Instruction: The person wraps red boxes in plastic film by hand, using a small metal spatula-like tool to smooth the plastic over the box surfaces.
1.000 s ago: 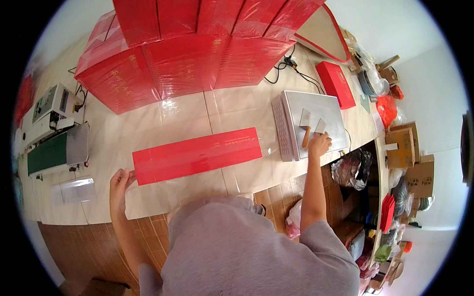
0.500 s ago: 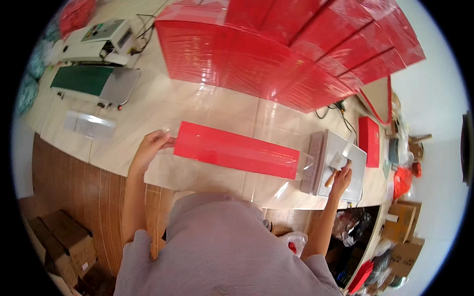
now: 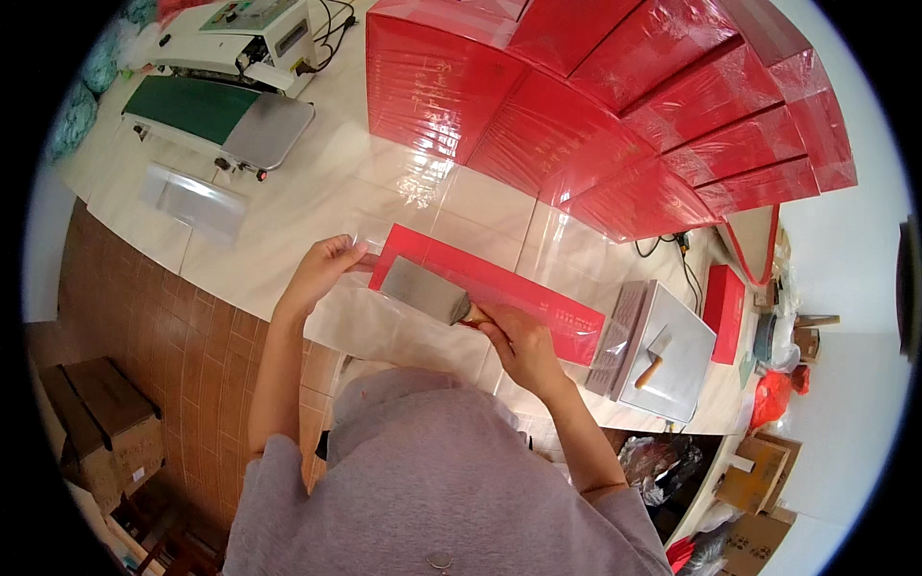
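Note:
My left hand [image 3: 329, 264] pinches clear film at the left end of a flat red rectangular piece [image 3: 480, 274] lying on the worktable. My right hand [image 3: 519, 346] grips the handle of a wide metal scraper [image 3: 423, 288], whose blade lies over the left half of that red piece, with clear film around it. A smaller scraper with a wooden handle [image 3: 651, 370] rests on a silver-topped appliance [image 3: 672, 389] to the right.
Shrink-wrapped red boxes [image 3: 605, 86] are stacked at the back. A white machine [image 3: 245, 38] and a green-belted conveyor [image 3: 187, 106] stand at the back left. Cords [image 3: 687, 264] and a red box [image 3: 722, 312] lie right. Cardboard boxes [image 3: 101, 432] sit on the floor, lower left.
My right hand has lifted one scraper off the appliance and brought it leftward onto the red piece. My left hand still holds the film's end. The view has turned.

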Available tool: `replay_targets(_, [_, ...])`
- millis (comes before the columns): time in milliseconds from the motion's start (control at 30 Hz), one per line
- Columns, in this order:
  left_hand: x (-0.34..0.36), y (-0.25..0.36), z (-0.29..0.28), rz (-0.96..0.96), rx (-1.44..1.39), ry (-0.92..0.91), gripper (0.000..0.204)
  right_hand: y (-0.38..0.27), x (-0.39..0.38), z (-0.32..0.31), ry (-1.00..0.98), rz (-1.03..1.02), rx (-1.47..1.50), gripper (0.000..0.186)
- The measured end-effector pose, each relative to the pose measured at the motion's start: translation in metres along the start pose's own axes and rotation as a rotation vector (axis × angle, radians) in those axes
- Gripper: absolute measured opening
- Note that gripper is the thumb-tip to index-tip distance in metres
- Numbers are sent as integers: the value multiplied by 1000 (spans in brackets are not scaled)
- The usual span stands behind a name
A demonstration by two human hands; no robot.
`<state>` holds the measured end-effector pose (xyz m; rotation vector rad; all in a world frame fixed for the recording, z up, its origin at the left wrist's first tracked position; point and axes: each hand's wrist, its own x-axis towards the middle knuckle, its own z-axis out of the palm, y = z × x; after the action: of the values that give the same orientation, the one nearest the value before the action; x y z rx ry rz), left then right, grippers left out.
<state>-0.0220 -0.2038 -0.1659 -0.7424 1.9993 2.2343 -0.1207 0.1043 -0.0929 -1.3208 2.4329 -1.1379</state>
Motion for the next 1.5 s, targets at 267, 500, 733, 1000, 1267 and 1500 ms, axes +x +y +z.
replay_targets(267, [0,-3,-5,4,61,5,28,-7,25,-1,-224,82,-104,27])
replay_targets(500, [2,1,-4,-12,19,-10,27,-13,47,-7,-278,253,-202,24])
replay_targets(733, [0,4,-4,-11,11,-28,29,-9,64,-10,-245,176,-212,22])
replay_targets(1000, [3,0,-7,-21,50,-23,30,-2,71,-7,-155,137,-219,19])
replay_targets(1267, [3,-2,-7,-34,13,-21,29,2,70,-3,-162,176,-282,23])
replay_targets(1500, [3,1,-6,-60,12,-25,29,6,69,2,-84,140,-291,23])
